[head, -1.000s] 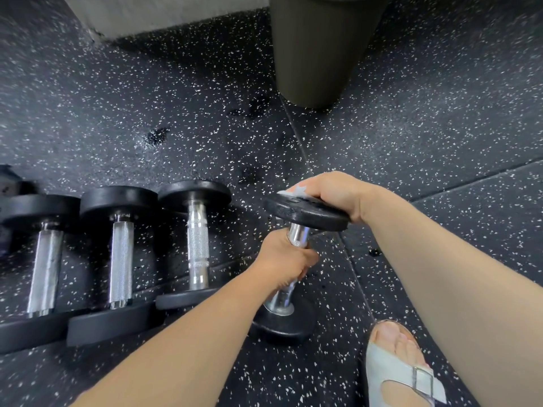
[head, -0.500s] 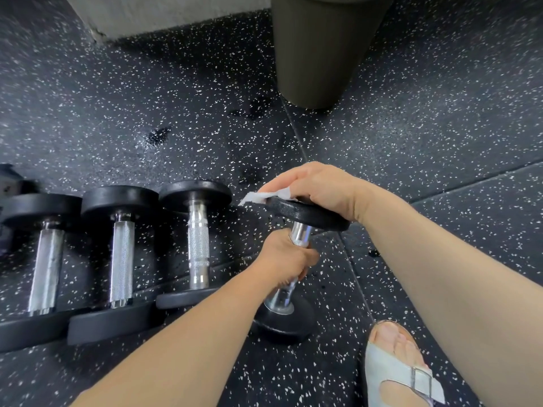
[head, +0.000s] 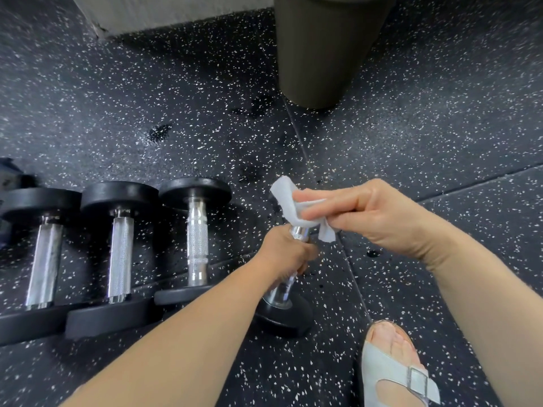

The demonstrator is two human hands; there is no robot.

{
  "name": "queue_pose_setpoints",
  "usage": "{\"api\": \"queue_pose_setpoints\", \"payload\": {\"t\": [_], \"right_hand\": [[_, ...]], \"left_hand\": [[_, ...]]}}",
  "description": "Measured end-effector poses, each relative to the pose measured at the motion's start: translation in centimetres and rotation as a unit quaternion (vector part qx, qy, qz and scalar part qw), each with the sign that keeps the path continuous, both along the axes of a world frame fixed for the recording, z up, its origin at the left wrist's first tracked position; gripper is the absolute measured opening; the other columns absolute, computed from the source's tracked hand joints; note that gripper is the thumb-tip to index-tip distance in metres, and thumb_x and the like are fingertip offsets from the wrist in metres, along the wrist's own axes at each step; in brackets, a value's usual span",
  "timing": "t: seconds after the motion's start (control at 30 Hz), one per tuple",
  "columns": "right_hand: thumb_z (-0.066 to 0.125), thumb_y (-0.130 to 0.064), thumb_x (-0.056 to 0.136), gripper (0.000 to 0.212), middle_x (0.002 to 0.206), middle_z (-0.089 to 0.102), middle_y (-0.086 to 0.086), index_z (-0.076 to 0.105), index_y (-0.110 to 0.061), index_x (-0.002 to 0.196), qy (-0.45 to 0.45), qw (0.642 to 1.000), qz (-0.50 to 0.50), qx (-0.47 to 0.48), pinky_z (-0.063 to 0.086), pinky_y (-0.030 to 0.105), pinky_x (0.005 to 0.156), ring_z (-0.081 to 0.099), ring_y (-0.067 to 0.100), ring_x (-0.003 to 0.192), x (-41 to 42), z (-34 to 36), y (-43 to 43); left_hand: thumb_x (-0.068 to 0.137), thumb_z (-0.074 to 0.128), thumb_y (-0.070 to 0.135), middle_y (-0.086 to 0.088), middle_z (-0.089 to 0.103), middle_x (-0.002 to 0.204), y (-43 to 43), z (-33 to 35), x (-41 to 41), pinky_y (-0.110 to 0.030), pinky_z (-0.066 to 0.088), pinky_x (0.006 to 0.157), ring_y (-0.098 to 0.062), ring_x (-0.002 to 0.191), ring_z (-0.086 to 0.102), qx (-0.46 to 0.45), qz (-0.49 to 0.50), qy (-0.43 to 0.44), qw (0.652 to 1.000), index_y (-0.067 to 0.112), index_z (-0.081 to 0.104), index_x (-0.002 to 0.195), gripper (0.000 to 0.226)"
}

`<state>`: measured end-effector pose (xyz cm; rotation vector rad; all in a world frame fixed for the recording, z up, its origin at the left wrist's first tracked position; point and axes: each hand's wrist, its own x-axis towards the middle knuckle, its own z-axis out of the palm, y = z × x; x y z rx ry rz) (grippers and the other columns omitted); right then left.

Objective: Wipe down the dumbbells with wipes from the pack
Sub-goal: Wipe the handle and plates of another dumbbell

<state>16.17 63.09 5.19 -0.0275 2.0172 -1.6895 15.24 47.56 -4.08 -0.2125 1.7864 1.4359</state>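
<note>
The left hand (head: 283, 254) grips the handle of a dumbbell (head: 283, 320) propped tilted on the floor (head: 176, 113), while the right hand (head: 373, 218) — on its top end a moment ago — now pinches the wipe (head: 289, 207) just above, so that end looks done.

A black rubber floor (head: 440, 127) flecked with white carries a tapered dark olive bin (head: 320, 51) at the top. A pale grey block (head: 164, 10) sits top left. A pale grey buckled sandal (head: 379, 367) stands bottom right.
</note>
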Motion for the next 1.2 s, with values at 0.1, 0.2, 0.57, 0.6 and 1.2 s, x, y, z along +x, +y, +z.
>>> {"api": "queue_pose_setpoints", "payload": {"t": [0.1, 0.2, 0.57, 0.6, 1.2], "right_hand": [[0.053, 0.014, 0.088, 0.036, 0.134, 0.059, -0.006, 0.071, -0.007, 0.112, 0.015, 0.999, 0.012, 0.047, 0.043, 0.014, 0.101, 0.053, -0.004, 0.121, -0.9, -0.5, -1.4], [0.053, -0.002, 0.094, 0.034, 0.141, 0.051, -0.015, 0.068, -0.017, 0.12, 0.028, 0.991, 0.067, 0.115, 0.037, 0.014, 0.106, 0.047, -0.006, 0.125, -2.7, -0.8, -3.1], [0.052, -0.017, 0.094, 0.013, 0.087, 0.058, 0.004, 0.064, -0.011, 0.095, -0.031, 0.94, 0.203, 0.271, 0.041, 0.013, 0.062, 0.049, 0.018, 0.087, -8.7, -1.8, -6.9], [0.05, -0.016, 0.095, 0.01, 0.08, 0.053, 0.001, 0.058, -0.013, 0.09, -0.042, 0.944, 0.186, 0.269, 0.039, 0.015, 0.059, 0.046, 0.018, 0.085, -8.9, -2.0, -6.7], [0.045, -0.023, 0.09, 0.036, 0.091, 0.067, 0.025, 0.057, 0.007, 0.106, -0.128, 0.967, -0.007, 0.219, 0.041, 0.032, 0.085, 0.053, 0.019, 0.068, -3.0, -2.9, -0.4]], "left_hand": [[0.075, 0.058, -0.011, -0.004, 0.045, 0.043, 0.1, 0.1, 0.1, -0.018, 0.031, 0.037, -0.012, 0.031, 0.038, 0.006, 0.005, 0.003, 1.0, 0.012, 0.045, 0.057, 0.032], [0.075, 0.058, -0.009, -0.004, 0.046, 0.045, 0.0, -0.1, 0.0, -0.02, 0.033, 0.04, -0.014, 0.035, 0.04, -0.006, 0.008, 0.016, 1.0, 0.012, 0.046, 0.056, 0.031], [0.077, 0.06, -0.003, -0.007, 0.046, 0.051, -0.2, -0.5, 0.4, -0.02, 0.034, 0.041, -0.012, 0.037, 0.038, -0.029, 0.032, 0.009, 0.999, 0.013, 0.044, 0.062, 0.027], [0.077, 0.06, -0.004, -0.008, 0.046, 0.052, -0.2, -0.5, 0.5, -0.019, 0.032, 0.039, -0.012, 0.036, 0.037, -0.024, 0.031, 0.013, 0.999, 0.014, 0.042, 0.063, 0.028], [0.076, 0.065, -0.002, -0.006, 0.048, 0.05, -0.4, -0.7, 0.5, -0.017, 0.033, 0.038, -0.013, 0.035, 0.04, -0.042, 0.041, -0.001, 0.998, 0.013, 0.044, 0.068, 0.027]]}}
